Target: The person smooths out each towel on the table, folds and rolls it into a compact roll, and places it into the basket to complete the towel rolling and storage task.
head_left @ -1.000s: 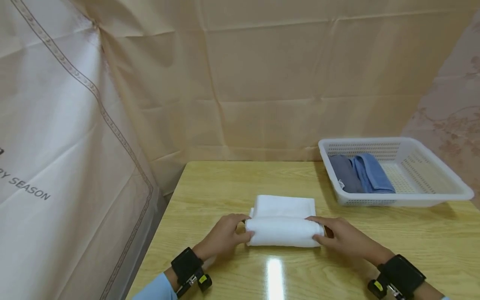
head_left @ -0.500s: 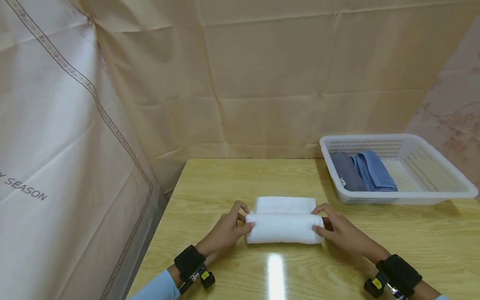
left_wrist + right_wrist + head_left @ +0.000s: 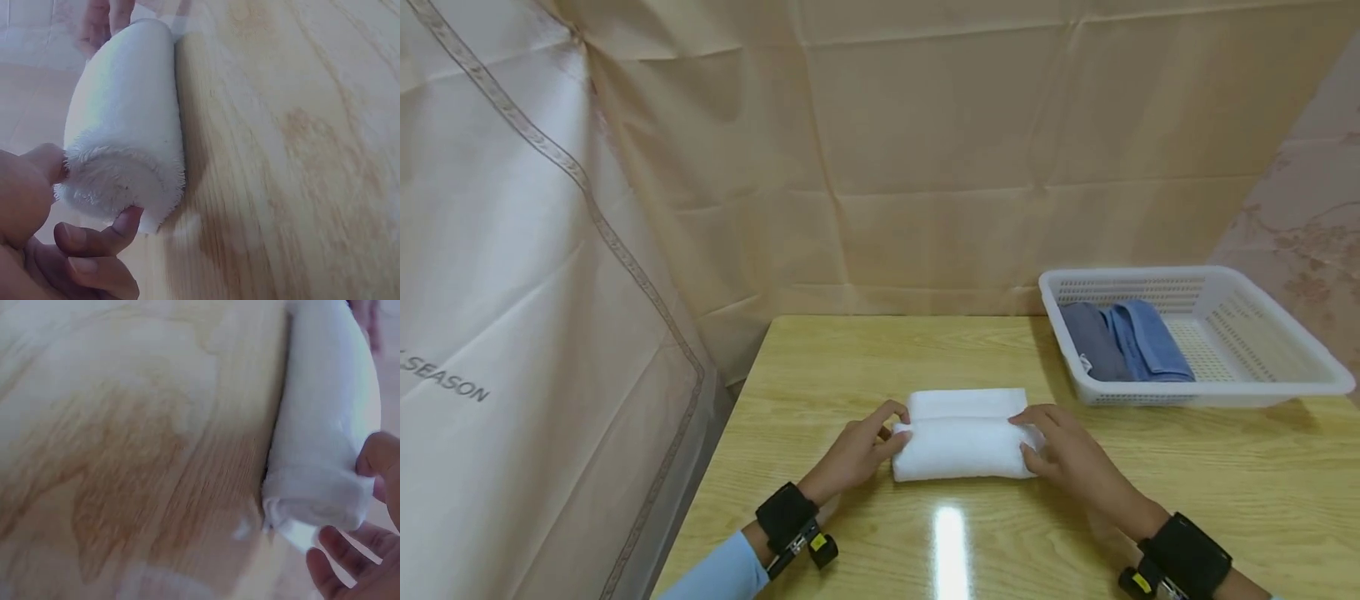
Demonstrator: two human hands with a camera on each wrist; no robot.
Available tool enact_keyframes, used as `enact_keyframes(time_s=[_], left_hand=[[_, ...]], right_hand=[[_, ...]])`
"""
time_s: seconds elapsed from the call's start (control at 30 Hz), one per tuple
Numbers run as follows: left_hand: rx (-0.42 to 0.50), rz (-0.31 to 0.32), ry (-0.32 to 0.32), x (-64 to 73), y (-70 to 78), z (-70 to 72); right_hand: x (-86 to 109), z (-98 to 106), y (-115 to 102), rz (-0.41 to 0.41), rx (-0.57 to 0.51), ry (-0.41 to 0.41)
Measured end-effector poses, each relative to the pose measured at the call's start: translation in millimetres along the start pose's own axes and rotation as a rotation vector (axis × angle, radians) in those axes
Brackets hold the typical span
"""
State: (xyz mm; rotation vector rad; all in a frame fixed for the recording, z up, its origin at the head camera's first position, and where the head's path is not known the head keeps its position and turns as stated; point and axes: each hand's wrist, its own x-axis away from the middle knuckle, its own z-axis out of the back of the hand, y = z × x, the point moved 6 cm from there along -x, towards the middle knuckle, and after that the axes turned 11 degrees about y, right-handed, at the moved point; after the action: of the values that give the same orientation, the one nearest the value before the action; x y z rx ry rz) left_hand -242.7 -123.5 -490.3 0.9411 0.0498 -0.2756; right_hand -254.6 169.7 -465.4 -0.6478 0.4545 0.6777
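Observation:
A white towel, partly rolled, lies on the wooden table with a flat folded stretch behind the roll. My left hand grips the roll's left end between thumb and fingers. In the left wrist view one fingertip touches the coiled end of the towel. At the right end my right hand holds the roll, thumb in front and index finger on top. The right wrist view shows the towel with the thumb against its side and other fingers spread by its end.
A white plastic basket stands at the back right of the table. Inside lie a grey rolled towel and a blue folded towel. Beige cloth hangs behind the table, and pale cloth hangs at the left.
The roll has moved slightly away from me, and less of the flat stretch shows behind it. Both hands have shifted their fingers on the ends; the right hand has moved inward over the top.

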Motion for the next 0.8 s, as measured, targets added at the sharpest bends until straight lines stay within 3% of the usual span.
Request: enact_keyframes(time_s=[0.1,0.2,0.37,0.47,0.57,0.67,0.8], left_hand=[[0.003,-0.003,-0.004,0.1,-0.3,-0.2],[-0.034,-0.034,0.045,1.1,2.0,2.1],[-0.226,-0.248,0.148,6.7,18.5,7.0],[-0.391,-0.383,0.117,15.2,26.2,3.3],[-0.535,-0.462,0.074,24.0,26.1,-3.2],[-0.541,-0.467,0.060,28.3,22.0,-6.1],[-0.398,-0.396,0.044,25.6,15.4,-3.4]], right_hand=[[2.9,1,-11,0.151,0.129,0.044],[4.6,1,-13,0.183,0.186,0.013],[6.0,-4,-13,0.187,0.231,-0.043],[9.1,-9,-14,0.213,0.252,-0.060],[11.1,-11,-13,0.224,0.245,-0.058],[8.4,-11,-11,0.213,0.227,-0.053],[0.2,-9,-7,0.173,0.169,-0.087]])
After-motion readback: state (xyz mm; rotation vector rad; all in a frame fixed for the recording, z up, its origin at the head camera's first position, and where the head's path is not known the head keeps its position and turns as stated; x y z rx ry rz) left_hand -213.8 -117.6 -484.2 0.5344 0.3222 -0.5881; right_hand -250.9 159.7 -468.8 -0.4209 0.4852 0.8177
